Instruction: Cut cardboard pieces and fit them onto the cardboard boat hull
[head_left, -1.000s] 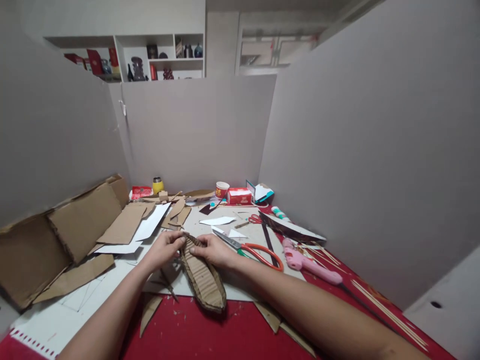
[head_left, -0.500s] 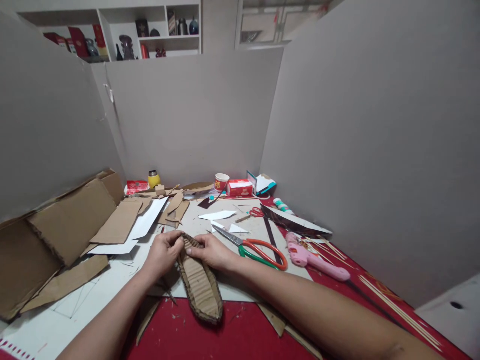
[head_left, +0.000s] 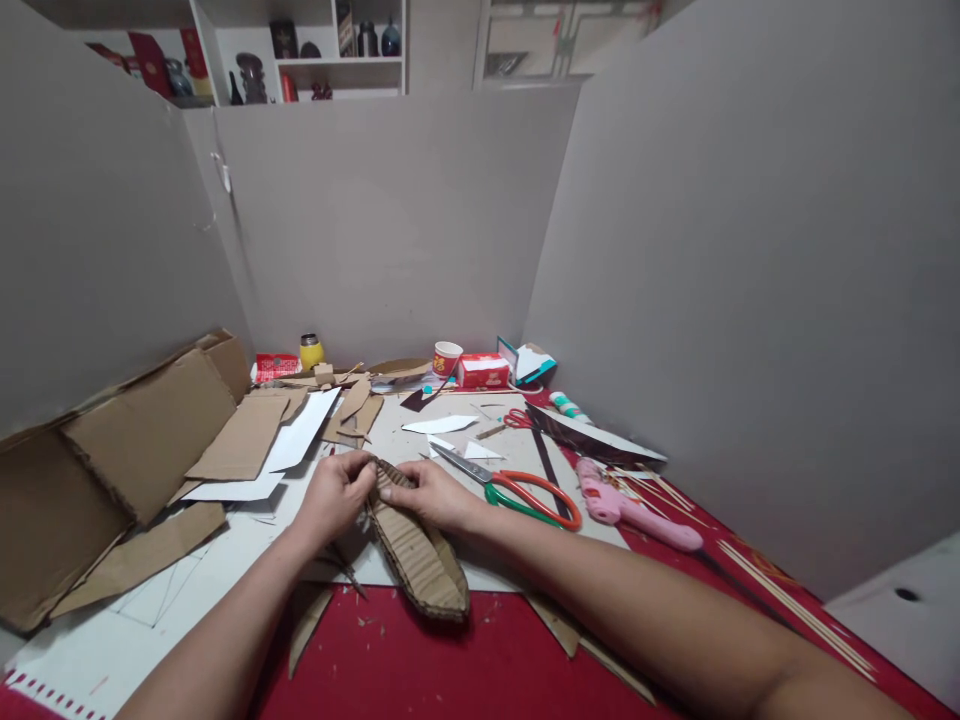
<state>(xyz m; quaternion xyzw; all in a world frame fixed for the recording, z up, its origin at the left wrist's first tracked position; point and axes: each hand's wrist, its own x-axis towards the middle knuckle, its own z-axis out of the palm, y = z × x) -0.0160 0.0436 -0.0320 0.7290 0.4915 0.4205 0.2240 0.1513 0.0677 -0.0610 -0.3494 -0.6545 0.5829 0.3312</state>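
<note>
A long cardboard boat shape (head_left: 421, 560) with corrugated inner faces and raised side walls hangs over the front edge of the white board, its blunt end toward me. My left hand (head_left: 337, 498) pinches its narrow far end between thumb and fingers. From the other side my right hand (head_left: 433, 492) grips the same end, the thumb inside on the ridged surface and the fingers around the wall. Scissors (head_left: 510, 488) with orange and green handles lie just beyond my right hand, blades pointing away to the left.
Cardboard sheets (head_left: 142, 430) and white paper (head_left: 304, 430) lie at left. On the right rest a pink glue gun (head_left: 637, 520), small red-handled scissors (head_left: 519, 418) and thin wooden sticks (head_left: 795, 605). A paper cup (head_left: 447, 358) and red box (head_left: 484, 371) stand at the back, near grey partitions (head_left: 375, 220).
The near end of the cardboard boat shape has swung to the right and slightly up, showing more of its left wall. Both hands keep hold of the far end. The view has shifted slightly.
</note>
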